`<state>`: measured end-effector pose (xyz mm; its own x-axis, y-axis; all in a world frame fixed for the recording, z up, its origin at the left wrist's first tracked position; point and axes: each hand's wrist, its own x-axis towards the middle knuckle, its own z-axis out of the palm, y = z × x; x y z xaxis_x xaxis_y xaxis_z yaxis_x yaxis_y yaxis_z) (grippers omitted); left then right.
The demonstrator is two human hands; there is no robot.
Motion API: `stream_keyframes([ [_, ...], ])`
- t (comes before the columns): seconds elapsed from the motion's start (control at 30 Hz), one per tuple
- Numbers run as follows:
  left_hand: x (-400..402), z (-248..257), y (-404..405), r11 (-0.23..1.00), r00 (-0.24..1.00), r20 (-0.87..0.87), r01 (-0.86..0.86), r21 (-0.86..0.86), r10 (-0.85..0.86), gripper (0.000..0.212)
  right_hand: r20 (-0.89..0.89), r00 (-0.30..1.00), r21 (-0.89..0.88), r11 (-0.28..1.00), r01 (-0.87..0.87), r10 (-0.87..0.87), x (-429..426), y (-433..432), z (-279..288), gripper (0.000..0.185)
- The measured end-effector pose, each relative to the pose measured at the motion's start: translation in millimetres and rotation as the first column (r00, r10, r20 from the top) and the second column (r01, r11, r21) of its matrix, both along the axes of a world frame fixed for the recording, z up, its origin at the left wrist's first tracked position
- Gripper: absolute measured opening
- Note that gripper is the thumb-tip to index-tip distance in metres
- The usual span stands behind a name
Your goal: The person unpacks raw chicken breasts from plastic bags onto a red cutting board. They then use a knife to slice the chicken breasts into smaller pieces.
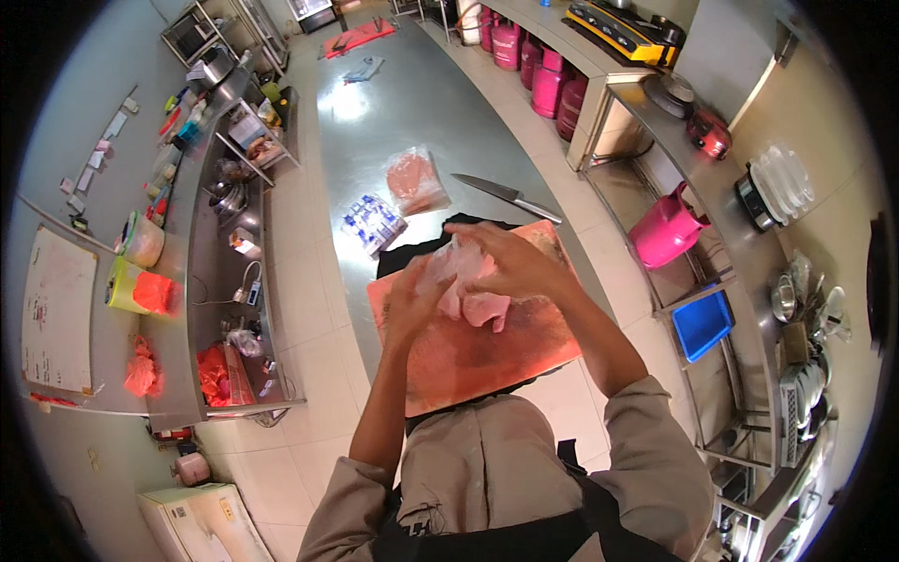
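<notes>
My left hand [414, 298] and my right hand [516, 263] hold a clear plastic bag [453, 263] between them, above a red cutting board [484, 358]. Pale pink raw meat [486, 309] shows at the lower end of the bag, close under my right fingers. Whether it lies on the board or hangs over it, I cannot tell. A black cloth [404, 261] sticks out from under the board. Past the board lie a kitchen knife [506, 193], a flat plastic bag of pink ground meat [416, 180] and a blue and white pack [373, 223].
The steel table [414, 105] carries a folded cloth [364, 69] and a second red board [358, 38] with utensils at its far end. Shelving with bowls and bags stands left. At right are pink gas cylinders [667, 228], a blue tray [702, 325] and a steel counter.
</notes>
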<state>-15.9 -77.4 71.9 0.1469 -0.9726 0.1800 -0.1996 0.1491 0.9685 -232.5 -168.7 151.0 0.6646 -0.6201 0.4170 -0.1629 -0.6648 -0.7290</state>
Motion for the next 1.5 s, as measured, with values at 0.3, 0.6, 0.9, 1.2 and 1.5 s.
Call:
stream_keyframes([
  [0.3,-6.8,5.7,-65.0,0.97,0.973,-0.032,-0.227,0.091,0.23,0.059,-0.024,0.918,0.199,0.898,0.393,-0.396,-32.1,-106.9,5.3,0.019],
  [0.6,-38.9,-58.9,-71.6,0.957,0.928,0.364,-0.033,0.289,-0.078,0.071,0.304,0.762,0.681,0.69,0.247,-0.572,-18.6,-129.3,-76.1,0.029],
  [0.9,-26.6,-61.2,-76.5,0.944,0.898,0.428,-0.049,0.327,-0.101,0.051,-0.448,0.831,0.444,0.724,0.527,-0.33,-91.2,-86.7,-145.2,0.031],
  [1.2,-4.4,-54.8,-50.9,0.888,0.999,0.039,-0.027,0.459,0.01,0.052,-0.614,0.741,0.081,0.912,0.402,-0.272,-96.2,-232.4,-209.6,0.042],
  [1.5,-13.0,-3.0,-52.3,0.731,0.967,0.211,-0.039,0.681,-0.145,0.053,-0.528,0.667,0.083,0.75,0.656,-0.525,-97.2,-196.8,-142.3,0.041],
])
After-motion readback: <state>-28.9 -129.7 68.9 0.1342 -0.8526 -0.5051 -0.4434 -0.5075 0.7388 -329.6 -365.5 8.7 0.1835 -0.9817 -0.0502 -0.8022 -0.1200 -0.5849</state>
